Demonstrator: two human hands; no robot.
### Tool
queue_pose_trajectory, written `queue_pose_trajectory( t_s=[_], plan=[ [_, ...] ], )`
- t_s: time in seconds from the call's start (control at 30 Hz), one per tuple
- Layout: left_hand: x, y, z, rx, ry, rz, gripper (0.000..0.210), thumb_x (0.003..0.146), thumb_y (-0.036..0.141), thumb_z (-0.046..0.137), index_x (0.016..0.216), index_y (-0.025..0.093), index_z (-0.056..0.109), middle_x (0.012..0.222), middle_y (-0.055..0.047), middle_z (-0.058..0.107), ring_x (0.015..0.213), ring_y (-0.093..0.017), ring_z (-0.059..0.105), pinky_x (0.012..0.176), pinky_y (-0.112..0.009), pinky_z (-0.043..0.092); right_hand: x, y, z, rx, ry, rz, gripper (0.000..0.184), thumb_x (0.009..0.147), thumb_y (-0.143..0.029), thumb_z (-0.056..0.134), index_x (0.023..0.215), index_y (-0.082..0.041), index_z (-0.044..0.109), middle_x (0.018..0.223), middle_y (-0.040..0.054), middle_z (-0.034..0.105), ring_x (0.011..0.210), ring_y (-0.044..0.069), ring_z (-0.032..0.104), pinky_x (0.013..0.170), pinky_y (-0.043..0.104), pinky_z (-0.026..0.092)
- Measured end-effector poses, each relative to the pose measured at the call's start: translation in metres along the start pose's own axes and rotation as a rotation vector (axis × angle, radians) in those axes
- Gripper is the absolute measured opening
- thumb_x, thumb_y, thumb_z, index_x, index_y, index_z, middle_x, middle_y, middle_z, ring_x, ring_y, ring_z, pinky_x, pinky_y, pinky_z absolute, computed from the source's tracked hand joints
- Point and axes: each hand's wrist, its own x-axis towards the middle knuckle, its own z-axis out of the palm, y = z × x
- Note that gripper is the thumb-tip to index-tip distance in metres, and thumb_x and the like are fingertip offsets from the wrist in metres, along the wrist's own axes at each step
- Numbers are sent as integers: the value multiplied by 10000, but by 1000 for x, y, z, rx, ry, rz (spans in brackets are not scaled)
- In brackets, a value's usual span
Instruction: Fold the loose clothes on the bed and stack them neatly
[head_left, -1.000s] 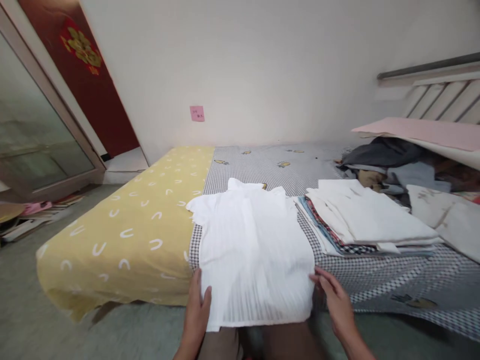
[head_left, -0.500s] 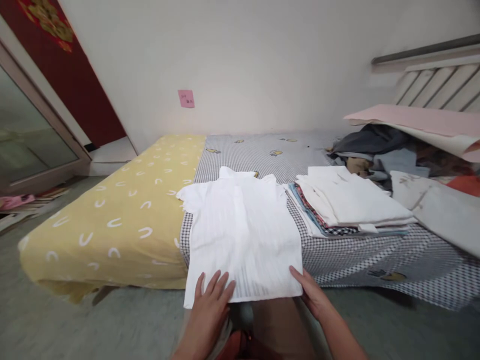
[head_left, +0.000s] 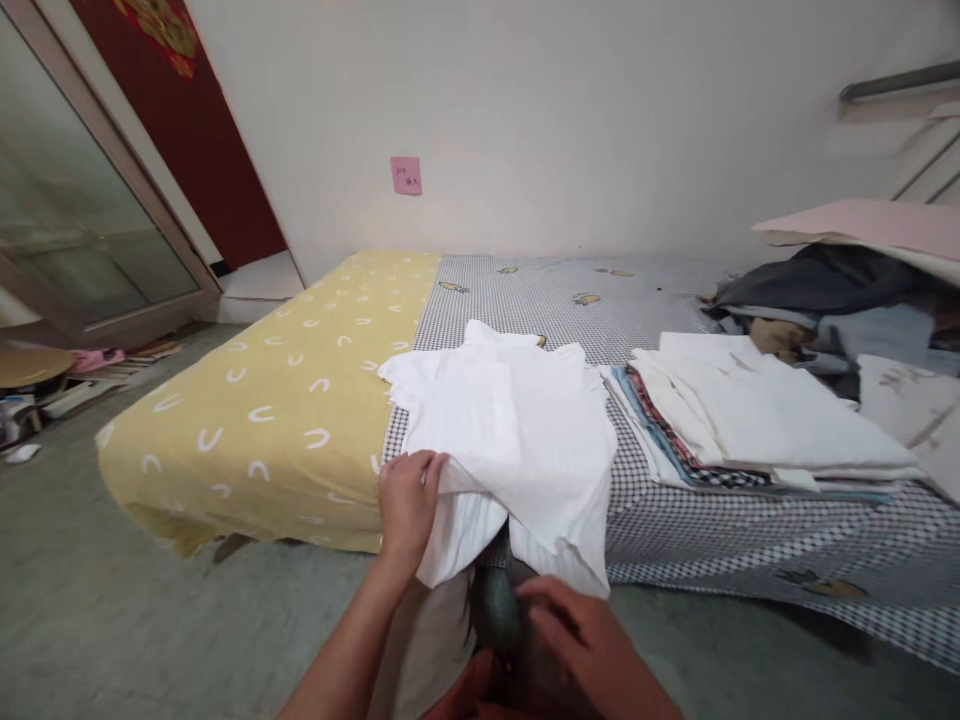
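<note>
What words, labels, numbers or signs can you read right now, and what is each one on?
No text is clear enough to quote.
Pink note on the wall: small handwritten marks, too small and blurred to read.
Red and gold hanging on the dark red panel: cut off at the top; no word readable.
White shirt and folded clothes: no lettering visible.

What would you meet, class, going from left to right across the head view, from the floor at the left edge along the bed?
Tan round flat item, yellow cotton-like sheet with white arcs, white textured fabric shirt, neat stack of folded clothes, pale printed cloth.
</note>
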Motion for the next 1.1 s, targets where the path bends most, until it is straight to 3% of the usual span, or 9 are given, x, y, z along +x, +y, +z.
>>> queue_pose_trajectory(
  t_s=[0.07,0.17,0.27,0.37,0.43,0.53,0.73,0.93,1.1],
  plan=[
    [16,1,-1,10,27,-42,226,971,286,531,897,174,713,902,-93,756,871,-266,700,864,-437,526,10,-9,16,67,-216,74,377,907,-347,543,1257,-300,675,821,-7,734,592,173,651,578,280,517],
    [16,1,-8,109,79,-1,269,923,177,558,1169,158,667,1311,-202,640,1188,-345,622,950,-504,501,22,-3,18,-129,-41,-20,455,919,-266,511,1362,-312,604,1132,49,731,845,198,700,793,345,555],
    [-23,0,-12,179,133,398,273,919,142,556,1174,181,645,1302,-184,638,1171,-315,620,941,-467,504,28,18,6,-616,116,-200,556,831,-135,582,1328,-378,632,1340,56,661,1202,289,600,1017,487,449],
    [-76,-4,-3,98,-198,766,310,891,131,612,1182,236,625,1094,-57,731,950,-205,679,818,-338,536,30,38,1,-922,163,-275,669,761,-107,658,1364,-390,599,1446,41,599,1334,341,498,1052,536,390],
    [-101,-8,9,189,-404,712,612,795,93,699,1365,241,532,1317,-95,671,1138,-263,651,913,-402,537,34,44,2,-957,231,-272,569,805,-136,649,1327,-361,626,1405,43,631,1288,321,530,1009,496,412],
    [-113,-15,27,345,-447,538,892,767,-26,610,1554,265,305,1578,-148,440,1403,-305,476,1059,-491,466,45,41,3,-818,312,-256,210,914,-209,577,1025,-304,728,1175,46,733,1103,282,610,897,439,435],
    [-92,-34,36,286,-325,370,478,890,18,423,1289,192,621,1163,-97,740,1034,-236,699,848,-383,573,57,17,-23,-250,456,-139,385,976,-481,459,751,-231,647,770,34,691,782,225,607,739,344,446],
    [-85,-39,29,30,-105,256,373,1011,440,416,948,263,739,880,-16,798,784,-211,747,682,-305,601,46,-13,-35,-139,445,-30,463,953,-557,439,649,-230,561,666,5,616,665,181,539,634,291,407],
    [-94,-35,23,81,-306,472,247,965,421,550,846,325,743,902,28,787,822,-205,729,727,-338,556,41,-19,-31,-268,259,-36,492,985,-525,388,703,-227,659,748,28,704,764,190,619,737,295,414]
  ],
)
